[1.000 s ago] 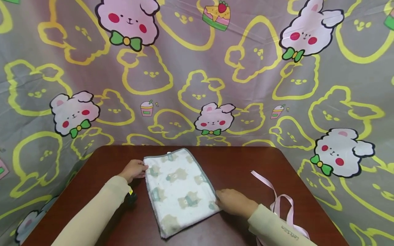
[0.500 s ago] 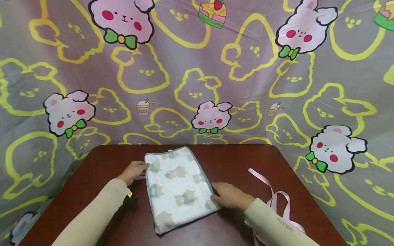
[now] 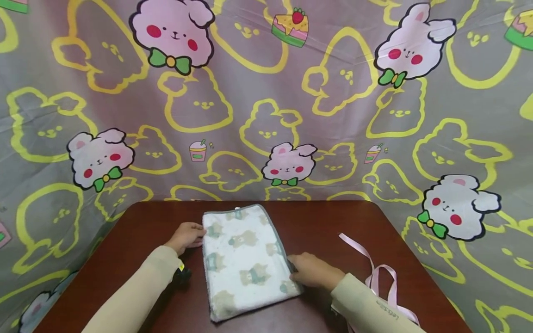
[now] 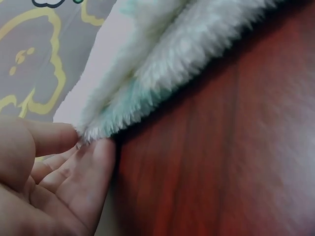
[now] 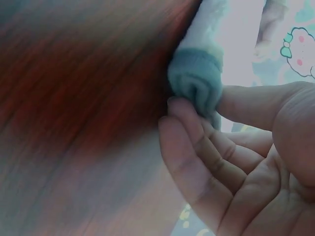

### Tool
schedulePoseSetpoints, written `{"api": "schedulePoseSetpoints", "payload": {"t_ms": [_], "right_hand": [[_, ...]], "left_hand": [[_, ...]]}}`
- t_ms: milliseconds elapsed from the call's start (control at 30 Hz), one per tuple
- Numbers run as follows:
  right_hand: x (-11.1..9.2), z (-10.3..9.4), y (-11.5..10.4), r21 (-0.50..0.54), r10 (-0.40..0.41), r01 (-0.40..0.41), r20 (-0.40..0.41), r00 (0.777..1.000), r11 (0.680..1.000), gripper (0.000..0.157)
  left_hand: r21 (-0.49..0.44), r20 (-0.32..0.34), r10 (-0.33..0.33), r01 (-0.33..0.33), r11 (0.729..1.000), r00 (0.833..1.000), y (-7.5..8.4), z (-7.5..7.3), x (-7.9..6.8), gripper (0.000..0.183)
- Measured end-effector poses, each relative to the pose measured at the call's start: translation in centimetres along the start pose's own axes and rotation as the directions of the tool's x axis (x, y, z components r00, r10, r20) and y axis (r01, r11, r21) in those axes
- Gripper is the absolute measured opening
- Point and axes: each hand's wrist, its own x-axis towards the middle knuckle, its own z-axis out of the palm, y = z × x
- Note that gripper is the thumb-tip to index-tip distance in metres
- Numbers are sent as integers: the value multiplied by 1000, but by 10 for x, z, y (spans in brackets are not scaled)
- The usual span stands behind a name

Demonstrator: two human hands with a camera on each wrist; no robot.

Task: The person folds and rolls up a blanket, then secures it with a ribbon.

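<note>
A folded plush towel [image 3: 237, 259], white with beige and teal bear prints and a grey-blue trim, lies in layers on the table. My left hand [image 3: 187, 238] is at its upper left edge; in the left wrist view the thumb and fingers [image 4: 101, 162] pinch the fuzzy fold. At the lower right edge, my right hand [image 3: 314, 270] pinches the towel between thumb and fingers. The right wrist view shows several folded layers of the trim [image 5: 194, 81] between them. The towel's underside is hidden.
A loose pink ribbon [image 3: 389, 282] trails over the right side of the dark red-brown wooden table [image 3: 325, 222], partly behind my right sleeve. A patterned curtain [image 3: 266, 115] with rabbits stands behind the table and along both sides.
The towel has turned slightly clockwise, its top edge shifting right and its lower left corner left. Both hands have stayed at its edges. The head view has shifted slightly.
</note>
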Motion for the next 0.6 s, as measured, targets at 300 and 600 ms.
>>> {"api": "schedulePoseSetpoints", "payload": {"t_ms": [300, 600], "right_hand": [[-4, 1, -7, 8, 3, -3, 39, 999, 1000, 26], [-5, 5, -10, -3, 14, -14, 62, 998, 1000, 25]], "left_hand": [[53, -16, 35, -34, 998, 999, 7, 14, 20, 26], [106, -43, 49, -44, 993, 998, 8, 20, 29, 27]]}}
